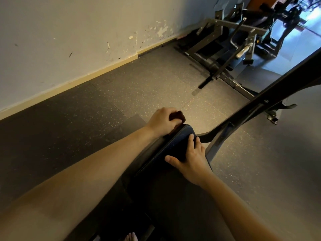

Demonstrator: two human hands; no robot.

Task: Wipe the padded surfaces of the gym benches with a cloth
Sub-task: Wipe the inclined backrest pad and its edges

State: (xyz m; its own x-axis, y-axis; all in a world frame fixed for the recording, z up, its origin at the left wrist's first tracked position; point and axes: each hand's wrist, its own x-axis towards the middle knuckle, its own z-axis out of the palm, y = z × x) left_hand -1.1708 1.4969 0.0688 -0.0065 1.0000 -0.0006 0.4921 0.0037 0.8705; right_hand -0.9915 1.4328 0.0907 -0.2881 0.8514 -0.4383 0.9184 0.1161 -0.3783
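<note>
Brown cloth [176, 114] sits bunched in the curled fingers of the left hand [163, 120] at the far left edge of the bench pad [179, 142], while the right hand [189, 158] lies flat on the pad, fingers straight. A black frame bar [271, 98] slants just right of it; a weight machine [234, 49] stands beyond by the wall [69, 32].

Black pad [175, 145], seemingly brown cloth [175, 115]
</note>
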